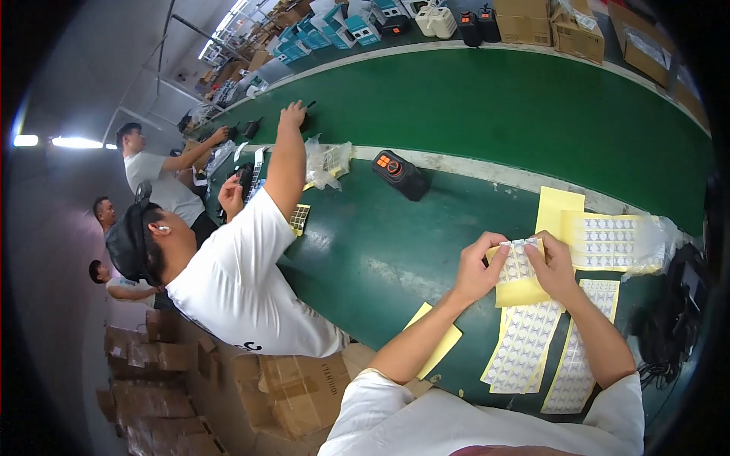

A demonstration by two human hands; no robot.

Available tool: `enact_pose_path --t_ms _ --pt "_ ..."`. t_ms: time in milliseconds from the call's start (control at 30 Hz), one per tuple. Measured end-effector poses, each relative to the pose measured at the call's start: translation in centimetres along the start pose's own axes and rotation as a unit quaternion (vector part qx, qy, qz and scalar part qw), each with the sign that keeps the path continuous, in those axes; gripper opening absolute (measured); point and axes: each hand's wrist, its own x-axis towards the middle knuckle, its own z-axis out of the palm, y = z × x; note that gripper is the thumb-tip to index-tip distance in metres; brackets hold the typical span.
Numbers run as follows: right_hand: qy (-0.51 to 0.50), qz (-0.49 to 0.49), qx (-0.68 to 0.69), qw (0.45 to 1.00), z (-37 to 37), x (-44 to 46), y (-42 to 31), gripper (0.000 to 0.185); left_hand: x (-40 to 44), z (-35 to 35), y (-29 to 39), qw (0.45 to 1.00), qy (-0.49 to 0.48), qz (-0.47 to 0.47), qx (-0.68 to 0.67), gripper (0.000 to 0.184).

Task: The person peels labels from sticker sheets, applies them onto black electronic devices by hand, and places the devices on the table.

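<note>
My left hand (481, 266) and my right hand (553, 266) hold a small label sheet (517, 264) between them, fingers closed on its two upper sides. Its lower part is bare yellow backing. Below it on the green bench lie white label sheets (525, 346), and another long sheet (579, 349) is beside them, partly under my right forearm. A wide label sheet (604, 242) in clear plastic lies right of my right hand, next to a plain yellow sheet (559, 209). A black device with orange buttons (401, 175) rests farther up the bench.
At the left, a co-worker (236, 273) in a white shirt reaches over the green conveyor belt (487, 99). Black cables (673, 327) lie at the right. A yellow sheet (441, 338) is by my left forearm. Cartons (296, 391) stand on the floor, lower left.
</note>
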Motion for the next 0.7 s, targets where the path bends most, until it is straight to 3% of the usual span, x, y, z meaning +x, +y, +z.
enact_pose_path --t_ms 700 --pt "-0.008 -0.019 -0.012 1.000 -0.09 0.03 0.08 0.010 0.04 -0.20 0.44 1.000 -0.013 0.000 0.003 0.009"
